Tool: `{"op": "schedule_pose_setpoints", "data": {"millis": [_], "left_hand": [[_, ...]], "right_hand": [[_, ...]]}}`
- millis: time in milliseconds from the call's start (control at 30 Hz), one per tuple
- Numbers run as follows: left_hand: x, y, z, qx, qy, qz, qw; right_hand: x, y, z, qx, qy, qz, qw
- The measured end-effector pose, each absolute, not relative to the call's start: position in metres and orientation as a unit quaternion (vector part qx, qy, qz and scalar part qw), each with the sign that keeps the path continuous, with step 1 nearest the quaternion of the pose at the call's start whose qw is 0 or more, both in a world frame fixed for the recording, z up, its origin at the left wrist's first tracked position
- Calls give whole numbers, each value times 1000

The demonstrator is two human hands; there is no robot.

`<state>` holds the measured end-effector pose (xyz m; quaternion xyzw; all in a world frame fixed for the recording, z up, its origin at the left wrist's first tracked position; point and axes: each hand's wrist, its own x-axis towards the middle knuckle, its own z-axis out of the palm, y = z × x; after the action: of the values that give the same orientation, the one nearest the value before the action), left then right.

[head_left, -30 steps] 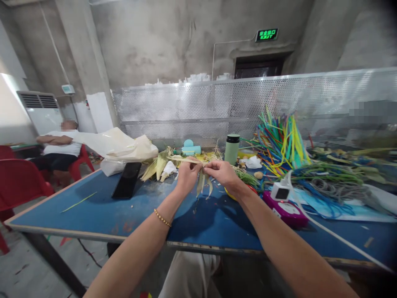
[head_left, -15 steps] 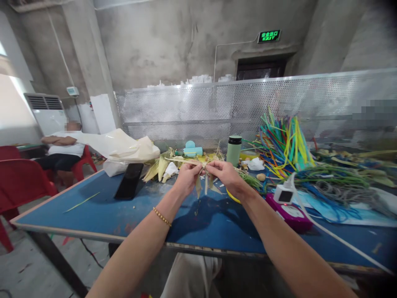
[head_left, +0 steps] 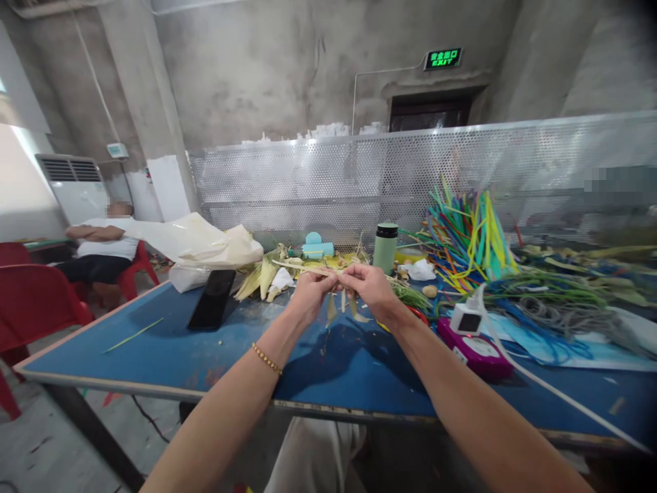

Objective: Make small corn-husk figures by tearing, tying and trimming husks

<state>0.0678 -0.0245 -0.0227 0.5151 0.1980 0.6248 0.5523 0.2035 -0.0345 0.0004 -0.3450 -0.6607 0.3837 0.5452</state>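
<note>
My left hand and my right hand meet above the blue table, fingertips pinched close together. Between them they grip pale dried leaf strips, which look like corn husk. Several strip ends hang below my fingers, and one long piece sticks out to the left over my left hand. The spot where the strips join is covered by my fingers. Behind my hands lies a pile of dry husks. A green bottle with a black lid stands just past my right hand.
On the blue table lie a black phone, a plastic bag, a purple box with a white charger and cable, and bundled coloured strips. A perforated metal screen stands behind. A person sits at left.
My fingers have drawn closer together over the join of the strips, and the hanging ends have shifted slightly. Both hands still hold the strips; the view has moved a little.
</note>
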Motion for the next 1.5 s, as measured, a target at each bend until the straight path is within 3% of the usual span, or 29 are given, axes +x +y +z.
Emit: {"op": "schedule_pose_setpoints", "data": {"millis": [233, 533, 1000, 1200, 1333, 1500], "left_hand": [[68, -26, -19, 445, 161, 601, 644], [64, -27, -20, 492, 223, 617, 573], [65, -20, -26, 530, 250, 630, 510], [64, -22, -23, 488, 247, 634, 547], [64, -22, -24, 506, 258, 640, 517], [66, -20, -26, 623, 325, 608, 369]], "right_hand": [[199, -30, -4, -286, -592, 505, 559], [200, -35, -2, -350, -642, 385, 563], [200, -34, -5, -381, -691, 299, 536], [198, -31, -9, -356, -689, 347, 528], [201, -25, -11, -390, -674, 385, 496], [216, -20, 0, -462, -690, 109, 546]]}}
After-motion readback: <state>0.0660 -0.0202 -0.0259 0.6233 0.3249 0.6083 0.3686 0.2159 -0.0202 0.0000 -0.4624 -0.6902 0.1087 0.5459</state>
